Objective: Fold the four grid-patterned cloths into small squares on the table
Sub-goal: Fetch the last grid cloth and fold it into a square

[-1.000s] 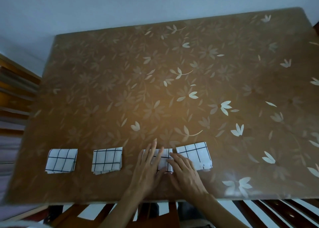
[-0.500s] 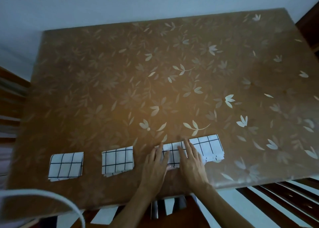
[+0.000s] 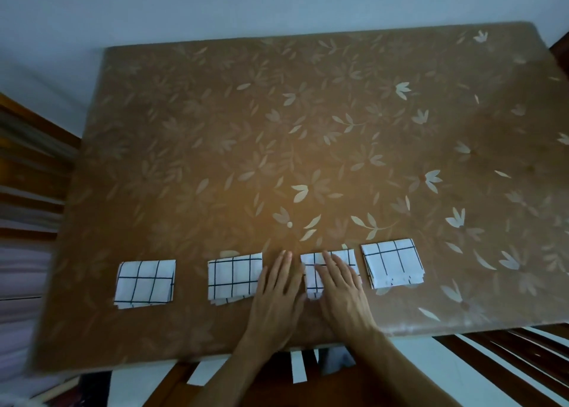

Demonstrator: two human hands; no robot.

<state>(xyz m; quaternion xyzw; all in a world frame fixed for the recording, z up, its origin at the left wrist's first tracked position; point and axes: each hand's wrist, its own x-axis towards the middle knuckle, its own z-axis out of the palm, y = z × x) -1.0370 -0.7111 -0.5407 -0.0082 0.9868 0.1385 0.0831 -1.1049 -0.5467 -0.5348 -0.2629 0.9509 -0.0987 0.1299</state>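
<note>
Four white cloths with a black grid pattern lie folded into small squares in a row along the near side of the brown desk with its pale flower print. The first cloth and second cloth sit apart on the left, as they did half a second ago.

The right hand lies flat on the third cloth, its fingers straight and close together, pressing the fabric down. The left hand has slid off that cloth. Its straight fingers now rest on the bare desk between the second and third cloths, holding nothing. Its thumb may touch the cloth's left edge, though the dim light makes that hard to settle.

Half a second ago the third cloth met the fourth cloth at its edge. Now a narrow strip of desk shows between them, and the fourth lies just beside the right hand, untouched.
</note>
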